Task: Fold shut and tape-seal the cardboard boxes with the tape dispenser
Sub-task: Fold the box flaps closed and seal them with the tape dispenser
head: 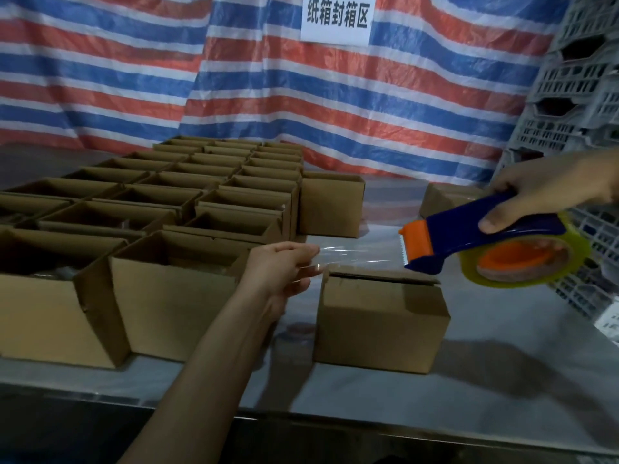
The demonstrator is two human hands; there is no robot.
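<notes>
A small cardboard box (380,323) with its flaps folded down stands on the metal table (502,380) in front of me. Above it, my right hand (549,189) grips the handle of a blue and orange tape dispenser (475,242) loaded with a clear tape roll (542,262). My left hand (281,269) pinches the free end of the clear tape strip (361,257), which stretches from the dispenser's blade across the air just above the box top.
Several open cardboard boxes (174,209) stand in rows on the left half of the table. Another closed box (331,204) sits behind, and one more (442,195) at the back right. Grey plastic crates (576,95) are stacked on the right. A striped tarp hangs behind.
</notes>
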